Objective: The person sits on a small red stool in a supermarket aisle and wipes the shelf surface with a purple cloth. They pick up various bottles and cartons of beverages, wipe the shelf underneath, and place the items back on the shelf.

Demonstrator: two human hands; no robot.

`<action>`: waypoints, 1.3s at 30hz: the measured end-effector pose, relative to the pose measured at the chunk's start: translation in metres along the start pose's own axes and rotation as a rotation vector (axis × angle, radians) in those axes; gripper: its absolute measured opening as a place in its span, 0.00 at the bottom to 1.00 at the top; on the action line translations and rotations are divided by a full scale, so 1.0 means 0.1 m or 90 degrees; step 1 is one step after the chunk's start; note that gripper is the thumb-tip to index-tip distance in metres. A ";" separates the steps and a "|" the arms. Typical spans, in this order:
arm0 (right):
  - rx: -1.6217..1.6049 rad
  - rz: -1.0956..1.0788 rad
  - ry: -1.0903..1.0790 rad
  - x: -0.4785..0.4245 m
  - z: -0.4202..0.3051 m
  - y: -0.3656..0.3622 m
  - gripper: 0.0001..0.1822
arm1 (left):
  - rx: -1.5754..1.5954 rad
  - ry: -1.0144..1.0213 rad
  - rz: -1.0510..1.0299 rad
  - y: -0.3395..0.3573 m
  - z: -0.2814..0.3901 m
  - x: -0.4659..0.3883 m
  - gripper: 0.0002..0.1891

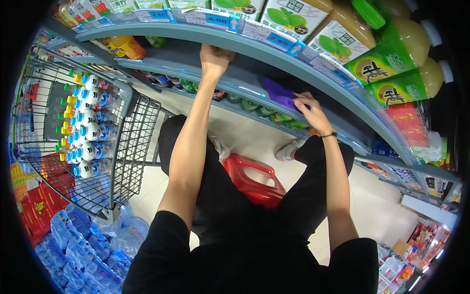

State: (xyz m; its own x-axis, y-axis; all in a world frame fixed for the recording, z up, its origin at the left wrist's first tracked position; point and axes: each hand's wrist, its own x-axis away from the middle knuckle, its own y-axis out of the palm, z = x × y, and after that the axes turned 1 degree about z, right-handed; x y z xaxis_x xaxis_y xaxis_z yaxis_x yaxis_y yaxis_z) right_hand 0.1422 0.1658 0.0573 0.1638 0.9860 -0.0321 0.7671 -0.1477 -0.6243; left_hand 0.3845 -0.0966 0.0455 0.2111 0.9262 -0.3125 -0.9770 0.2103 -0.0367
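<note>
My right hand (pixel 308 108) holds a purple cloth (pixel 281 93) against the front part of a grey store shelf (pixel 249 70). My left hand (pixel 216 58) reaches into the same shelf level, under the price-tag rail; its fingers are partly hidden around a small yellowish item that I cannot make out. Left of it on that level lie orange drink bottles (pixel 126 47) and a green package (pixel 156 41). On the floor between my legs is a red plastic stool (pixel 253 176) with an opening in its top.
A wire shopping cart (pixel 126 147) holding many bottles (pixel 90 128) stands at the left. Blue-wrapped water packs (pixel 79 250) are stacked at the lower left. Juice cartons (pixel 293 18) and large bottles (pixel 400 66) fill the upper shelf. Green bottles (pixel 249 104) lie on the level below.
</note>
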 end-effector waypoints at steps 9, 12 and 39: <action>-0.061 0.182 0.024 0.10 0.23 0.13 0.12 | -0.344 0.411 -0.066 0.44 -0.41 -0.37 0.16; -0.075 0.183 0.005 0.09 0.30 0.13 0.11 | -0.486 0.292 -0.111 0.15 -0.19 -0.10 0.16; -0.069 0.141 -0.015 -0.01 0.27 0.25 0.12 | -0.766 -0.052 0.027 -2.73 -1.27 2.19 0.14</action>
State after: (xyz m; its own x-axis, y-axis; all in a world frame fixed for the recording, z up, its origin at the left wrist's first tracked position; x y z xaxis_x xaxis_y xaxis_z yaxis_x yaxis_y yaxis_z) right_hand 0.1440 0.1629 0.0205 0.3213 0.9301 -0.1779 0.7768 -0.3663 -0.5123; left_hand 0.6931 0.0090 -0.1333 0.1367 0.9517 -0.2751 -0.3776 -0.2066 -0.9026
